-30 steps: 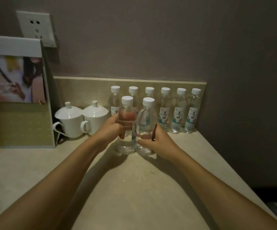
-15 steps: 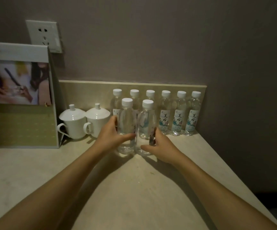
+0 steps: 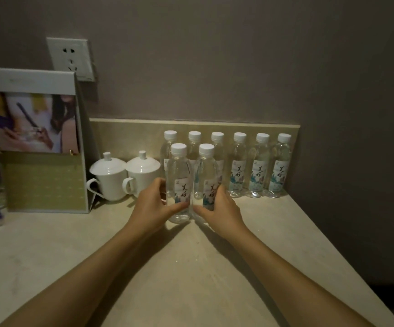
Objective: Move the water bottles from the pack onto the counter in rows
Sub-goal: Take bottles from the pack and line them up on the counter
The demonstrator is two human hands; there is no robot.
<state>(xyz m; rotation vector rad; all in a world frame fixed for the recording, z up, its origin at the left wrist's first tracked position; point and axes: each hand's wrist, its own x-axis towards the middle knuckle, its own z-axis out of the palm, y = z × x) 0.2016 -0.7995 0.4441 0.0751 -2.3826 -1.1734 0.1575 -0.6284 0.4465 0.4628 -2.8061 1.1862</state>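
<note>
A: We have our left hand (image 3: 154,204) wrapped around one clear plastic water bottle with a white cap (image 3: 179,182), our right hand (image 3: 219,208) around its twin (image 3: 206,180).

B: A second ago we held both higher; now they stand on the pale stone counter (image 3: 285,232), touching, labels turned toward us.

A: So the second row starts at its nine o'clock end, just in front of the six-bottle back row (image 3: 259,166).

B: The two white lidded cups (image 3: 125,175) sit further toward nine o'clock. The pack is out of view.
</note>
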